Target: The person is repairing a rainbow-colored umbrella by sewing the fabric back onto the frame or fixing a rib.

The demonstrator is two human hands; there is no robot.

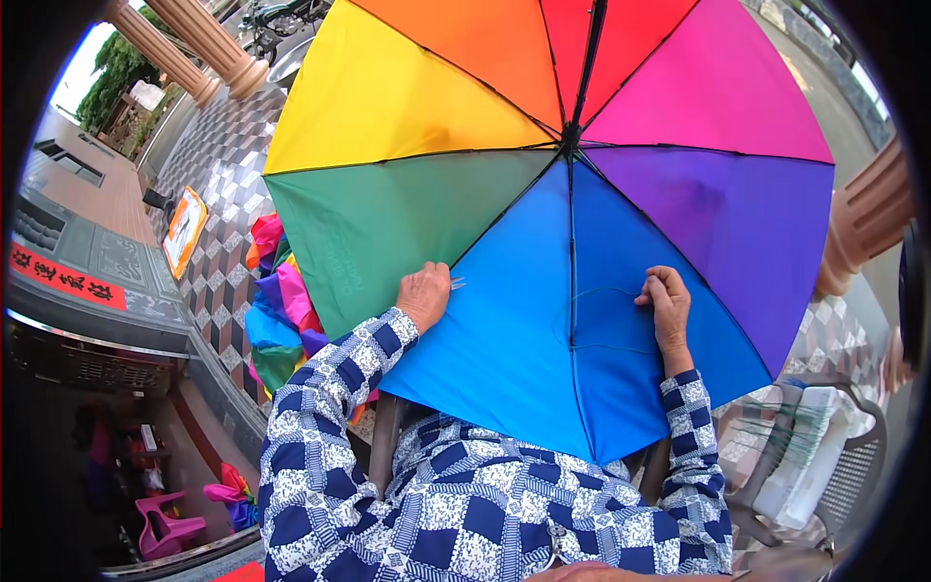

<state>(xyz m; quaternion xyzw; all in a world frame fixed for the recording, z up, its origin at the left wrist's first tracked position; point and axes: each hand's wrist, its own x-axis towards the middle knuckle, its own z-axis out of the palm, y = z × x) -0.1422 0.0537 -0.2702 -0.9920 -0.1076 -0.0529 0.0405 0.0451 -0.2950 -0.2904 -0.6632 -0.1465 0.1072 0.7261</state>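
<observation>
An open umbrella (504,320) in rainbow panels lies spread before me with its ribs and black shaft (590,68) facing me. My left hand (425,296) is closed over the edge between the green and blue panels. Two pale pointed metal tips, like those of thread snips (458,283), stick out from its fingers; the rest is hidden in the palm. Above the darker blue panel, my right hand (667,308) pinches a thin dark thread (621,347). This thread loops leftward to the rib in the middle of the blue. A needle cannot be made out.
Rainbow cloth (276,325) is heaped at the left. On the right, a chair (853,485) bears a white foam block (800,475) with green threads. A pink stool (167,524) stands at lower left. Columns (873,213) rise from the tiled floor (228,136).
</observation>
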